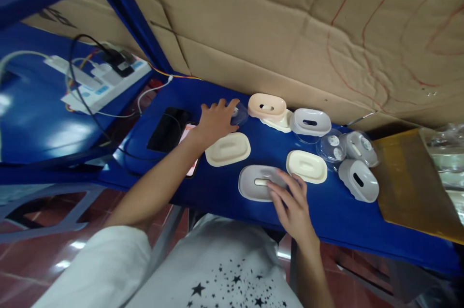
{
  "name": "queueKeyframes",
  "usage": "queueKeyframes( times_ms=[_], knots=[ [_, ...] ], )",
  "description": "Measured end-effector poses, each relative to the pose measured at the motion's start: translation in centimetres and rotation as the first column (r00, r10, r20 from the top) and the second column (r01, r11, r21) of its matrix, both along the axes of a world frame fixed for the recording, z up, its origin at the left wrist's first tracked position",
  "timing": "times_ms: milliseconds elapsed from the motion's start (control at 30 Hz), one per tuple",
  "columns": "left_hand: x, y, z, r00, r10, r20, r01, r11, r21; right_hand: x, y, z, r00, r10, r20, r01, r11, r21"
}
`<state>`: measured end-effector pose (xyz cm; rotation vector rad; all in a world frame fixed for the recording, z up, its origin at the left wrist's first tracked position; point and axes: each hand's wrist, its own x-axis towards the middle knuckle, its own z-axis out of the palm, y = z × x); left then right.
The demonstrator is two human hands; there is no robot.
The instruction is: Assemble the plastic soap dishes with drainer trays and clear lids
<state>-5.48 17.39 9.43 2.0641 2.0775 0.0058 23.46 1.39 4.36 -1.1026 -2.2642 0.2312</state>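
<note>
My left hand [218, 122] reaches over the back left of the blue table, fingers spread around a clear plastic piece [240, 113] with a small label. Whether it bears on the piece is hard to tell. My right hand [291, 198] rests its fingers on the right part of a grey oval tray [250, 183] near the front edge, by the small cream bar [261, 182] at its middle. A beige oval tray [228, 149] lies below my left hand, and a cream oval tray [306, 166] lies behind my right hand.
Pink [267, 106] and grey [311, 122] slotted trays stand at the back. Clear labelled pieces [331, 145] and another grey slotted tray [358, 181] lie right, beside a cardboard box [409, 182]. Phones [168, 129], cables and a power strip [108, 85] are on the left.
</note>
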Motion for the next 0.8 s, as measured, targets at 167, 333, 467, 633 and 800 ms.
queueKeyframes(
  times_ms=[167,333,467,633,800],
  knots=[
    [0.3,-4.1,1.9,0.991,-0.116,0.071,0.104,0.982,0.161,2.7,-1.2,-0.2,0.993,-0.114,-0.026,0.113,0.993,-0.034],
    [3.5,-12.8,0.9,0.828,-0.534,0.17,0.443,0.809,0.385,3.8,-0.9,-0.3,0.995,-0.085,-0.052,0.084,0.996,-0.008],
    [5.7,-15.4,-2.2,0.78,-0.602,0.171,0.51,0.77,0.383,3.9,-0.3,-0.7,0.999,0.022,0.029,-0.022,1.0,-0.007],
    [5.6,-15.4,-4.2,0.745,-0.642,0.18,0.563,0.751,0.346,3.7,-0.2,-1.2,0.995,0.072,0.075,-0.069,0.997,-0.037],
    [4.9,-16.2,-5.2,0.716,-0.692,0.087,0.631,0.696,0.344,3.8,-0.7,-1.5,0.993,0.069,0.092,-0.068,0.998,-0.021]
  ],
)
